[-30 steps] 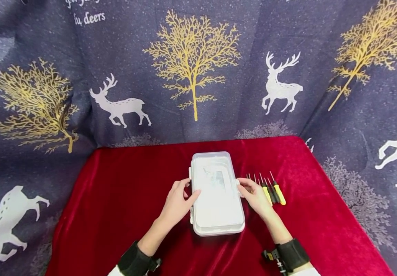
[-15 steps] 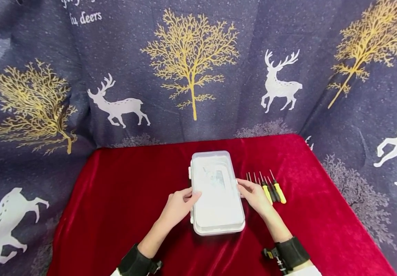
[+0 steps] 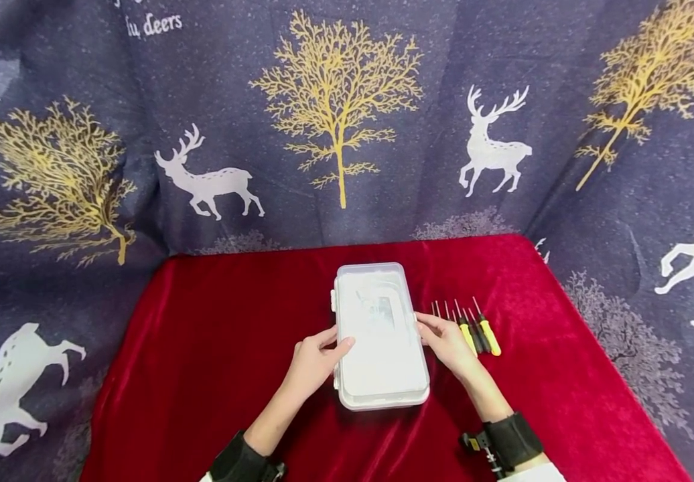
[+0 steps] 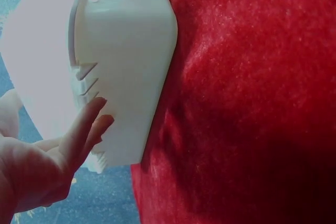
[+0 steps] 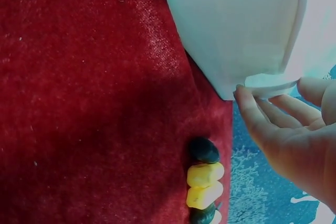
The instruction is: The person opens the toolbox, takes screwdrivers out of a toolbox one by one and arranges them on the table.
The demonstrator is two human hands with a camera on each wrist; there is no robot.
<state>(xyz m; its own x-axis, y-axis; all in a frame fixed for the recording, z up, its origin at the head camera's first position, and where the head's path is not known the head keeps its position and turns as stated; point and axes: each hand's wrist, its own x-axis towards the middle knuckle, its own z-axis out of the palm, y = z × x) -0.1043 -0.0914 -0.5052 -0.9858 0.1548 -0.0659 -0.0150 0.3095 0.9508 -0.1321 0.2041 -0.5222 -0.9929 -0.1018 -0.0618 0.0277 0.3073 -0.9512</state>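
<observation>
A shut white plastic box (image 3: 383,348) lies in the middle of the red cloth (image 3: 202,348). My left hand (image 3: 317,358) rests against its left side with the thumb on the lid edge; in the left wrist view its straight fingers (image 4: 86,124) touch the box wall (image 4: 126,51). My right hand (image 3: 443,338) is at the box's right side. In the right wrist view its thumb and a fingertip (image 5: 247,103) pinch the small latch tab (image 5: 265,83) on the box (image 5: 236,24).
A row of several small screwdrivers (image 3: 479,331) with yellow and black handles (image 5: 203,182) lies just right of my right hand. Dark blue drapery with gold trees and white deer (image 3: 335,120) hangs behind and around the table.
My left hand has slid a little toward me along the box's left side, and its thumb now lies on the lid edge. The right hand has stayed at the right latch.
</observation>
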